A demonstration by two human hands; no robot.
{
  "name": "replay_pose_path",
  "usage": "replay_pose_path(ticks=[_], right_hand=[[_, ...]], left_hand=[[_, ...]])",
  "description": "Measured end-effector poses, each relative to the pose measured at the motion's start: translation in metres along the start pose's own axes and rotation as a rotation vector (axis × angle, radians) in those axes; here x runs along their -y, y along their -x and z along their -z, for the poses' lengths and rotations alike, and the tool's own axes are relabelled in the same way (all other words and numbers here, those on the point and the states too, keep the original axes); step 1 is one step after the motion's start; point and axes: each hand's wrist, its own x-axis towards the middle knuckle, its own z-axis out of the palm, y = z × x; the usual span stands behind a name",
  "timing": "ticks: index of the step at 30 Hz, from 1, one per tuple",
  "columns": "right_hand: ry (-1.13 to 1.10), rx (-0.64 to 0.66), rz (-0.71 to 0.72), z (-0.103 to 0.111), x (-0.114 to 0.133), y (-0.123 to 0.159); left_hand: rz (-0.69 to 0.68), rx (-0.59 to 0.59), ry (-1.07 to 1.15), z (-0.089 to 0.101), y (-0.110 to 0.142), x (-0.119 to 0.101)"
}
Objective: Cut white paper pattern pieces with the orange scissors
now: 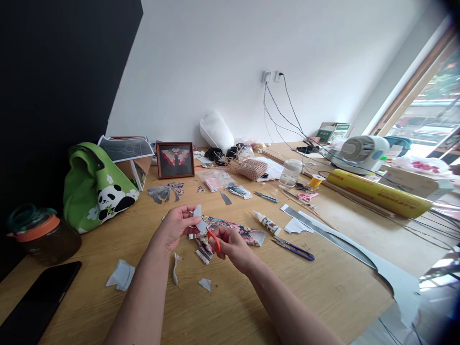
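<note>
Pinched between the thumb and fingers of my left hand [180, 225] is a small pale piece of paper or fabric [200, 221], raised above the table. My right hand [230, 244] grips red-handled scissors [214, 241], whose blades point at the lower edge of that piece. I cannot tell how far the blades are apart. Patterned floral fabric [237, 231] lies beneath and behind both hands, partly hidden by them. On the wood nearby rest a small pale scrap [205, 284], a narrow twisted strip [176, 269] and a larger white scrap [121, 275].
Right of the hands lie a glue bottle [268, 223], purple-handled thread snips [293, 249] and a long grey template [323, 232]. A green panda bag [97, 189], a jar [45, 237] and a phone [41, 302] occupy the left. Behind stands a framed collar-shaped piece [175, 160].
</note>
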Motion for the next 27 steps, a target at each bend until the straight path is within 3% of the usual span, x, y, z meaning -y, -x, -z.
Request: replay_pose_path(ticks=[27], right_hand=[[0.015,0.035,0.002,0.0037,-0.0058,-0.0003]], left_hand=[[0.008,0.000,0.008,0.0003,-0.0007,0.0016]])
